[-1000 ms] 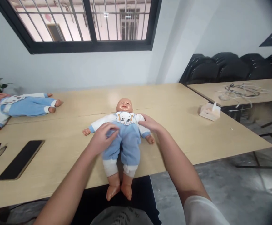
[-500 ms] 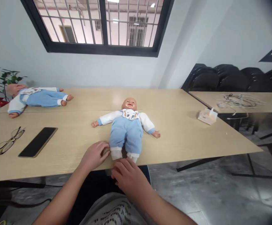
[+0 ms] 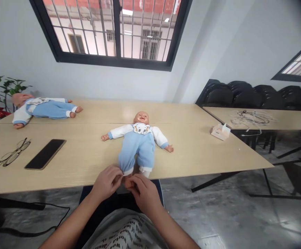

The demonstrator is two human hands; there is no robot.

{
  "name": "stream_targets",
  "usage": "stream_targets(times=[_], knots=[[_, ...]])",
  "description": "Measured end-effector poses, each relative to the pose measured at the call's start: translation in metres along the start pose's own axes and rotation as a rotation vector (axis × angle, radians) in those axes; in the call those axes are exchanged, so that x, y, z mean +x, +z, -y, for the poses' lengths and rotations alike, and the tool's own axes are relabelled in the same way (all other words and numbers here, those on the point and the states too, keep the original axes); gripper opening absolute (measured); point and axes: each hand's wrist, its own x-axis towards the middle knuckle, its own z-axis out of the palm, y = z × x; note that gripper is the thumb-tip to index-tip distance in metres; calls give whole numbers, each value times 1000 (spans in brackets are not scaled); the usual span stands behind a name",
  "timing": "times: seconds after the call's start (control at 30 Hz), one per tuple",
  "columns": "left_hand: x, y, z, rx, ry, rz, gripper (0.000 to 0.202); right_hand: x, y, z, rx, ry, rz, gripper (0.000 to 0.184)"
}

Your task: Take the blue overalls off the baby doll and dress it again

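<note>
A baby doll [image 3: 139, 143] in a blue and white suit lies on its back on the wooden table [image 3: 88, 152], head away from me, legs over the near edge. My left hand [image 3: 106, 182] is closed on the white cuff of the doll's left-side leg at the table edge. My right hand [image 3: 143, 191] is closed around the doll's foot just below, fingers touching my left hand. The doll's feet are mostly hidden by my hands.
A second doll [image 3: 43, 108] in the same suit lies at the far left by a plant [image 3: 0, 90]. Glasses [image 3: 11, 157] and a black phone [image 3: 45, 158] lie left of me. A tissue box [image 3: 220, 131] sits at the right; cables [image 3: 251, 117] on another table, black chairs [image 3: 256, 93] behind.
My hands went from the doll's chest and shoulder down to its legs at the table edge and closed together there. The view tilted up and pulled back.
</note>
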Motion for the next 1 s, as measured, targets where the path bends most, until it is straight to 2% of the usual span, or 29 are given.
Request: stream_targets(times=[0.1, 0.17, 0.23, 0.33, 0.43, 0.6, 0.7, 0.8, 0.87, 0.93, 1.0], knots=[[-1, 4, 0, -17, -251, -64, 11, -5, -1, 2, 45, 11, -81, 19], [1, 9, -2, -47, -362, -36, 17, -6, -2, 3, 35, 1, -106, 20], [4, 14, -4, -102, -410, 7, 20, -6, -4, 5, 31, 9, -116, 19], [7, 21, -7, -142, -430, -17, 20, -5, -6, 8, 43, 42, -147, 20], [3, 21, -8, -125, -372, -33, 17, -4, -6, 8, 31, 71, -168, 21], [-15, 13, -12, -31, -107, 74, 11, 2, 2, 3, -19, 97, -143, 22], [-22, 8, -13, 16, -164, 98, 9, 4, 5, 3, -52, 45, -64, 18], [-20, 4, -16, -61, -315, -39, 10, -2, -6, 0, -38, -80, 49, 15], [-14, 2, -23, -102, -319, -118, 18, -11, -19, -9, -21, -100, 51, 15], [-3, 1, -33, -82, -170, -58, 22, -20, -32, -23, -77, -2, -54, 12], [10, 3, -45, -23, 33, 90, 29, -25, -39, -41, -182, 123, -163, 15]])
